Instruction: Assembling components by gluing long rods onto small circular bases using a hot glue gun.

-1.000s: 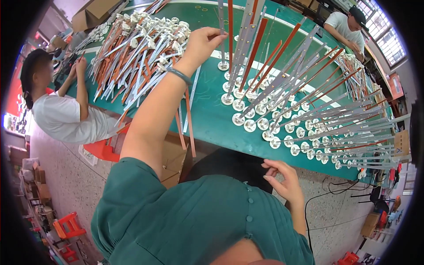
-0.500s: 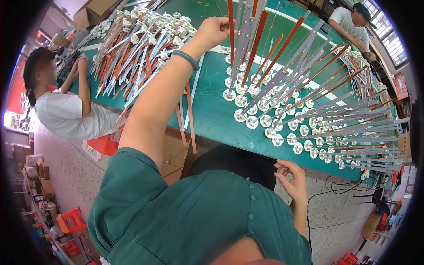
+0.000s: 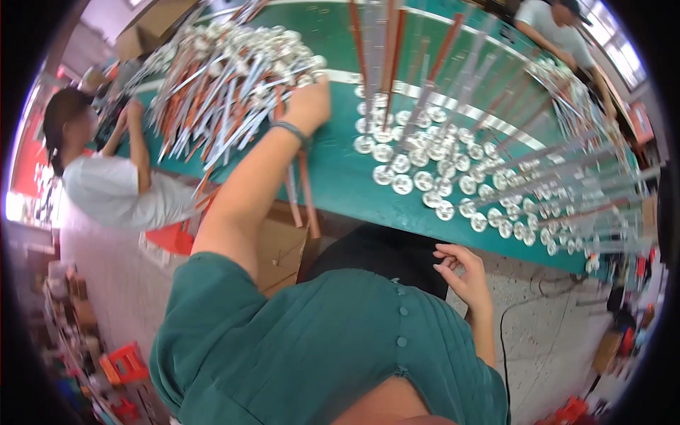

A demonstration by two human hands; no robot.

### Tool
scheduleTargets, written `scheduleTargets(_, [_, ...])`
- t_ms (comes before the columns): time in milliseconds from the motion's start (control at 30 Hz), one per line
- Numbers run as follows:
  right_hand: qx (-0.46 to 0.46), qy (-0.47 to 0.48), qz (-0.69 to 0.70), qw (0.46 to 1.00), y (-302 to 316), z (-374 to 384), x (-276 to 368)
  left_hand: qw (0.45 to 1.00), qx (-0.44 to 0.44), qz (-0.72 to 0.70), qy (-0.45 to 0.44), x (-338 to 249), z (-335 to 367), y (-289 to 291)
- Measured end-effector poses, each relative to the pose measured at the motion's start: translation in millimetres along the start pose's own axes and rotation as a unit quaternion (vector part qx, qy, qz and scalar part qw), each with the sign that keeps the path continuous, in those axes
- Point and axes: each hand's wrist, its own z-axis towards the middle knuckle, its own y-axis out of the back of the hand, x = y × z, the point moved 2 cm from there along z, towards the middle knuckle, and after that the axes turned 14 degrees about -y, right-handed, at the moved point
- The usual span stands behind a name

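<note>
My left hand reaches over the green table to the right edge of a heap of loose strips. Its fingers point away and are blurred, so I cannot tell what they hold. The heap mixes thin grey and orange-brown strips with round white ends, most of these at the far side. To the right, several upright light strips stand in rows on round white bases, their tops fanning outward. My right hand hangs by the near table edge, holding nothing, with fingers loosely bent and apart.
A person in white sits at the left with raised hands; another person leans over more strips at the far right. An open cardboard box is below the near table edge. A black cable runs down to the floor.
My left hand has left the upright strips, moving left and nearer to the edge of the loose heap. My right hand stays about where it was. The view has shifted slightly.
</note>
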Motion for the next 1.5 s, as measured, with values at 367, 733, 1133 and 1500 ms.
scheduleTargets(367, [-0.322, 0.002, 0.115, 0.940, 141.7, -92.2, -77.7, 0.579, -0.176, -0.796, 0.005, 135.1, -11.7, 42.5])
scheduleTargets(733, [-0.740, -0.114, 0.142, 0.647, 405.3, -85.6, -258.7, 0.643, -0.364, -0.672, 0.057, 93.1, -111.8, 75.8])
scheduleTargets(1133, [-0.668, -0.383, -0.155, 0.619, 495.1, -51.7, -313.5, 0.749, -0.272, -0.586, 0.147, 11.0, -168.1, 31.6])
scheduleTargets(1500, [-0.744, -0.038, 0.231, 0.626, 344.9, -133.9, -244.5, 0.922, -0.221, -0.313, -0.058, -46.8, -151.4, 22.0])
